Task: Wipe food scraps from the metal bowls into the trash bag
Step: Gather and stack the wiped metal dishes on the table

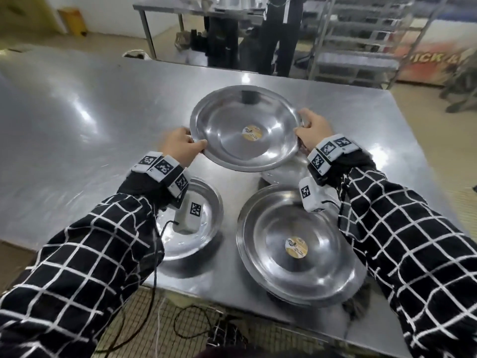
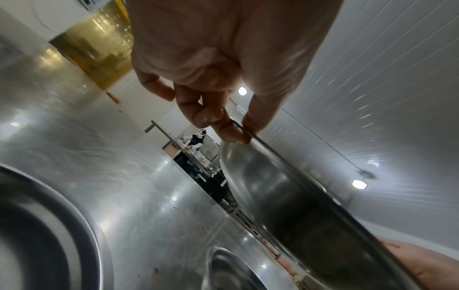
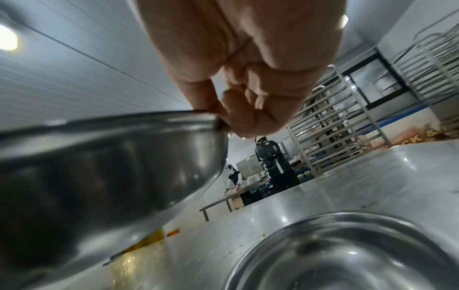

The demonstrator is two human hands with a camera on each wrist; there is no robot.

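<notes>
A wide metal bowl [image 1: 245, 127] with a round sticker in its bottom hangs tilted above the steel table [image 1: 77, 112]. My left hand [image 1: 180, 146] pinches its left rim, thumb on top. My right hand [image 1: 313, 130] grips the right rim. The left wrist view shows my left hand [image 2: 236, 127] pinching the thin rim of the bowl [image 2: 285, 196]. In the right wrist view my right hand [image 3: 223, 119] clamps the rim of the bowl [image 3: 99, 166] the same way. No food scraps show inside it. No trash bag is identifiable.
A second stickered bowl [image 1: 296, 246] sits near the front edge on the right, a smaller bowl [image 1: 196, 228] under my left wrist, and another [image 1: 286, 174] is partly hidden under the lifted one. A person [image 1: 281, 34] stands beyond the table, metal racks [image 1: 361, 40] behind.
</notes>
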